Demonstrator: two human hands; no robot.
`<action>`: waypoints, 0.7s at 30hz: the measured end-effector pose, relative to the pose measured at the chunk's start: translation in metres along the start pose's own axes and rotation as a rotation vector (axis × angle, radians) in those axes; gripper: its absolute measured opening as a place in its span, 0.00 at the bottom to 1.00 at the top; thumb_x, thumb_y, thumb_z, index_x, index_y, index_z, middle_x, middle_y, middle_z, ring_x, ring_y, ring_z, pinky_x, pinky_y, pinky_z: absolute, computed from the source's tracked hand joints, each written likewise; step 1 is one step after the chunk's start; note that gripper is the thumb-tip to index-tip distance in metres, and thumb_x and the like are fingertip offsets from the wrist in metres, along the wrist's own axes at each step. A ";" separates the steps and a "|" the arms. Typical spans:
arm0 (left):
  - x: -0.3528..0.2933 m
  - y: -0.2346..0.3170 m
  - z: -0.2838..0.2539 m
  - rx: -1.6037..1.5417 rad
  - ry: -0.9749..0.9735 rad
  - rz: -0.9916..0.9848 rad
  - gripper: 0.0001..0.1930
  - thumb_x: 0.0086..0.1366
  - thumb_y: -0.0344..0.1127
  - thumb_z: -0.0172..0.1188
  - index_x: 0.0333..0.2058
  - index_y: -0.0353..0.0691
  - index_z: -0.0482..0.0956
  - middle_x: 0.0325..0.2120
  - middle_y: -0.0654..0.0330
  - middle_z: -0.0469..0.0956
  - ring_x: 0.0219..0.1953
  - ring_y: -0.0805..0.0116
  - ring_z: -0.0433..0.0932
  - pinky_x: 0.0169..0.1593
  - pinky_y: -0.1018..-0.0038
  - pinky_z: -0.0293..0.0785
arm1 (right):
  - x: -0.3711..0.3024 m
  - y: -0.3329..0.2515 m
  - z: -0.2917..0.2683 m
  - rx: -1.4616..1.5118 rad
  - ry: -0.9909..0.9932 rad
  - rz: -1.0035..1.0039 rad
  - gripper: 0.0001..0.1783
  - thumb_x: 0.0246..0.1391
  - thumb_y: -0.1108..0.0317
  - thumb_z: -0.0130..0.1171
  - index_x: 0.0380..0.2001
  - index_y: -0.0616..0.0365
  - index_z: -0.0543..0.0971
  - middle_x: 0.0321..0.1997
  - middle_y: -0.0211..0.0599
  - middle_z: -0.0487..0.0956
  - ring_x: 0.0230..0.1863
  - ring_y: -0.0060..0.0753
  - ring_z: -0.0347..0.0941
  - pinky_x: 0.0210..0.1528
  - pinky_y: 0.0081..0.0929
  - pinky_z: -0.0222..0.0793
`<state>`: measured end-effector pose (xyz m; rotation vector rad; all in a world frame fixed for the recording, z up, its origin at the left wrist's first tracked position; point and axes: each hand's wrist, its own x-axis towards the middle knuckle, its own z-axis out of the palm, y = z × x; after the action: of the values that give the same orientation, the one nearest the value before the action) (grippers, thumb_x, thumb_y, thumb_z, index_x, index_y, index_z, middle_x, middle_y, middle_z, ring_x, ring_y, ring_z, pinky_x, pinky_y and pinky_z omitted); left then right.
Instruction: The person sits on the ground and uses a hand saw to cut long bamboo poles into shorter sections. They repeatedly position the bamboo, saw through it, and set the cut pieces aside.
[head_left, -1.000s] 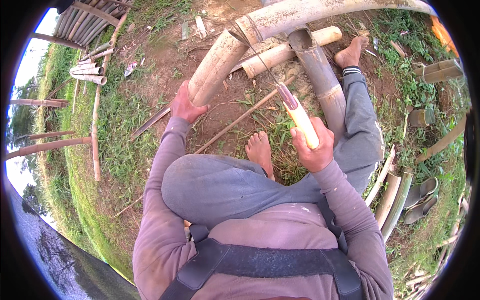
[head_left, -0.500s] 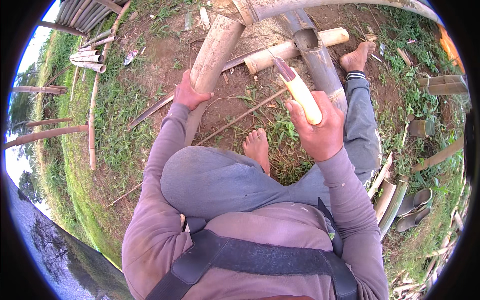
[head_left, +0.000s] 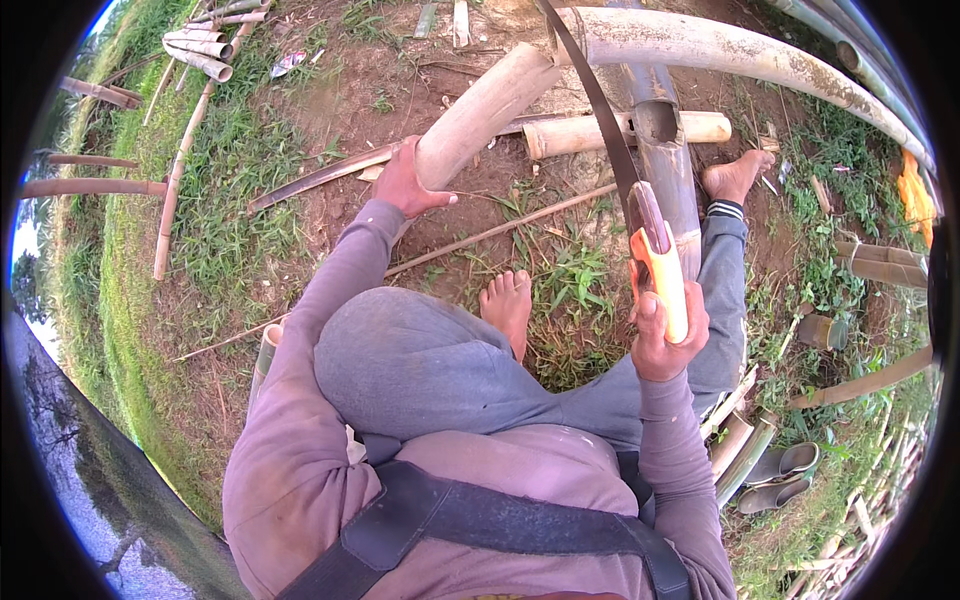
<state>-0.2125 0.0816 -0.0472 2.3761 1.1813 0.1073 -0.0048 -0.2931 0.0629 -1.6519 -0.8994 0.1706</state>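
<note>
In the head view, the left hand [head_left: 408,188] grips a short bamboo piece [head_left: 485,115], slanted, its far end beside a long pole [head_left: 740,55]. The right hand [head_left: 670,338] closes round the handle of a saw [head_left: 622,160], blade crossing the pole's left end. Boots [head_left: 780,478] sit toward the ground's [head_left: 460,255] lower right edge.

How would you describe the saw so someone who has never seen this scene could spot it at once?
Start from the curved bamboo pole across the upper right. Below it, the right hand holds the saw, pointing up past the pole's left end. Its thin dark blade and orange handle set it apart from the round bamboo pieces nearby.
</note>
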 end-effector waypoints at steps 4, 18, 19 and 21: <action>0.012 0.006 -0.006 0.002 -0.156 -0.069 0.60 0.41 0.52 0.84 0.70 0.40 0.59 0.58 0.40 0.78 0.61 0.43 0.77 0.66 0.56 0.71 | -0.002 -0.002 -0.004 -0.188 -0.072 -0.182 0.14 0.57 0.68 0.71 0.40 0.68 0.80 0.30 0.43 0.80 0.26 0.40 0.78 0.31 0.31 0.73; -0.009 0.025 0.000 -0.201 -0.398 -0.035 0.55 0.44 0.52 0.81 0.66 0.31 0.64 0.55 0.40 0.80 0.58 0.48 0.80 0.64 0.62 0.74 | 0.059 -0.007 0.020 -0.467 -0.271 -0.484 0.20 0.50 0.60 0.78 0.31 0.59 0.76 0.27 0.42 0.79 0.26 0.46 0.79 0.28 0.40 0.76; -0.016 0.030 0.006 -0.253 -0.414 -0.034 0.55 0.44 0.51 0.81 0.66 0.30 0.64 0.55 0.41 0.80 0.58 0.48 0.80 0.64 0.62 0.73 | 0.061 -0.005 0.019 -0.501 -0.273 -0.495 0.19 0.50 0.60 0.78 0.31 0.59 0.76 0.28 0.41 0.79 0.26 0.46 0.80 0.28 0.40 0.76; -0.028 0.040 0.020 -0.381 -0.437 -0.036 0.54 0.45 0.50 0.82 0.66 0.29 0.64 0.56 0.42 0.79 0.59 0.50 0.79 0.65 0.62 0.72 | 0.066 0.000 0.015 -0.566 -0.275 -0.519 0.19 0.49 0.60 0.78 0.31 0.58 0.76 0.28 0.41 0.79 0.26 0.45 0.80 0.28 0.40 0.77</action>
<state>-0.1955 0.0322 -0.0433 1.9156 0.8992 -0.1765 0.0326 -0.2398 0.0820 -1.8615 -1.6680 -0.2429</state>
